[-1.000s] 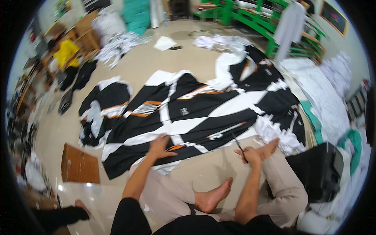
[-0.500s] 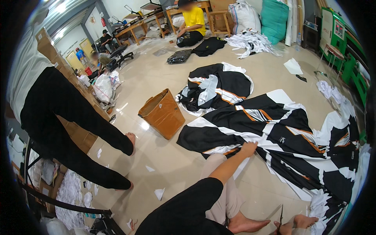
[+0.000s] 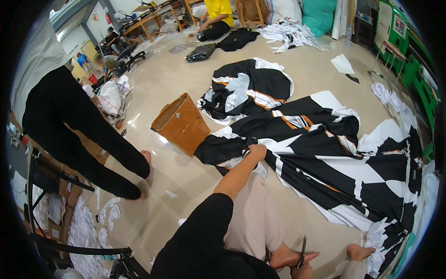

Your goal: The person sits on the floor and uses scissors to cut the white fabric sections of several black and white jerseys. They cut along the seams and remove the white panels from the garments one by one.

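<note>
On the floor before me spreads a long printed fabric (image 3: 334, 162) in black and white with orange stripes. My left hand (image 3: 258, 152) is closed on its near left part, pulling it into folds beside my bent knee. Low in the picture, my right hand (image 3: 302, 271) grips a pair of dark scissors (image 3: 303, 251), blades pointing up next to my bare foot. Only a small part of that hand shows. Behind the spread fabric lies a second bunched heap of similar fabric (image 3: 260, 86). An open cardboard box (image 3: 183, 128) stands just left of the fabric.
A person in black trousers (image 3: 88, 135) stands close on my left. Farther off, a person in a yellow shirt (image 3: 218, 18) sits near black plastic-wrapped bundles (image 3: 201, 52). White scraps (image 3: 292, 35) lie at the back. A green machine (image 3: 395, 28) and a stool (image 3: 392, 50) stand at right.
My left hand has moved left, dragging the fabric and bunching its left end. The scissors have shifted left with my right hand. The view has tilted down somewhat.
</note>
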`<action>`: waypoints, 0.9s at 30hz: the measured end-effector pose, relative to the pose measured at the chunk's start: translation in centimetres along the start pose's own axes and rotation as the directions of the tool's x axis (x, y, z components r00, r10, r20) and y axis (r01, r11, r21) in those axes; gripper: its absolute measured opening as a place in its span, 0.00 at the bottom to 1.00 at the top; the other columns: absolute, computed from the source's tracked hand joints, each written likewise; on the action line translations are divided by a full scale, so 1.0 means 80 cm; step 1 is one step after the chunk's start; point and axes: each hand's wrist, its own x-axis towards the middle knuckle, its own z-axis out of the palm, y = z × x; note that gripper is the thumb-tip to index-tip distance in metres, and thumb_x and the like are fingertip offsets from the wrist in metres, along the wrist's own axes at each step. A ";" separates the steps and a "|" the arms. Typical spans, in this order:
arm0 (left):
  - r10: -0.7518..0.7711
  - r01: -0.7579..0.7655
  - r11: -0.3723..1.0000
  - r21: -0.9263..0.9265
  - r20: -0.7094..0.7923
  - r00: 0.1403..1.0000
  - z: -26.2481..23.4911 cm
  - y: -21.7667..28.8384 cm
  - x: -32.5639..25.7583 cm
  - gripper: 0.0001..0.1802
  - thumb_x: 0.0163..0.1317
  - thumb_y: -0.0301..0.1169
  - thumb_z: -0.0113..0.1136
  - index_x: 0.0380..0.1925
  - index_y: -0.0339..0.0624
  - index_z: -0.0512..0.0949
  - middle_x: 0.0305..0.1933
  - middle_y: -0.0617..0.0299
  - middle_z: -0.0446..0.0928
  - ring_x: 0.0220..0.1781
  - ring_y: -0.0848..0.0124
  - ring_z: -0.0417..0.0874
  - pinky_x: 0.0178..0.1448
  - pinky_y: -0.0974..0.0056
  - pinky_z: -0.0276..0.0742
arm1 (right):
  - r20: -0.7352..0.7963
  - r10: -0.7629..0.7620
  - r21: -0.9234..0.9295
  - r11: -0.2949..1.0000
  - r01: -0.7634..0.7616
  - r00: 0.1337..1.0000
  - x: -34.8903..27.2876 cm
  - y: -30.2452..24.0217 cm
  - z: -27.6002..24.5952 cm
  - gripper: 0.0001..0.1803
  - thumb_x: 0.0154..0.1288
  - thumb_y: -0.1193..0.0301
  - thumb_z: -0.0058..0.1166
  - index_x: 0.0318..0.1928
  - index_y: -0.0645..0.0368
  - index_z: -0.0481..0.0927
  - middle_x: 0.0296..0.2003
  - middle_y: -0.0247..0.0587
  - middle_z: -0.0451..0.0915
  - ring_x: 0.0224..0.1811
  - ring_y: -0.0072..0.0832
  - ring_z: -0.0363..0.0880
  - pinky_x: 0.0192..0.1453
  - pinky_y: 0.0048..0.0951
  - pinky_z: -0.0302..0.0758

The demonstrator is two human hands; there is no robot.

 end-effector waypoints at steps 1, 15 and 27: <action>0.005 -0.005 1.000 -0.002 0.011 1.000 0.001 -0.003 0.001 0.29 0.58 0.33 0.67 0.61 0.42 0.75 0.61 0.50 0.81 0.61 0.51 0.83 0.57 0.36 0.79 | 0.024 -0.005 -0.020 1.000 0.005 1.000 -0.005 -0.001 0.005 0.36 0.66 0.44 0.55 0.57 0.64 0.78 0.44 0.67 0.84 0.49 0.65 0.82 0.54 0.59 0.78; 0.377 -0.427 0.893 -0.141 -0.285 0.882 0.002 0.215 -0.040 0.55 0.45 0.57 0.79 0.73 0.58 0.65 0.77 0.51 0.57 0.75 0.46 0.62 0.66 0.30 0.64 | 0.299 -0.380 0.159 0.924 0.347 0.875 0.056 -0.003 0.028 0.21 0.54 0.49 0.69 0.31 0.55 0.88 0.30 0.52 0.86 0.37 0.51 0.86 0.45 0.47 0.81; 0.815 -0.681 0.489 -0.546 0.564 0.133 0.059 0.285 -0.173 0.36 0.60 0.55 0.69 0.56 0.35 0.81 0.52 0.46 0.85 0.56 0.56 0.84 0.63 0.59 0.76 | -0.515 -0.126 0.124 0.968 0.219 0.848 0.323 0.021 -0.110 0.49 0.55 0.65 0.70 0.75 0.45 0.58 0.73 0.61 0.57 0.61 0.63 0.74 0.61 0.55 0.77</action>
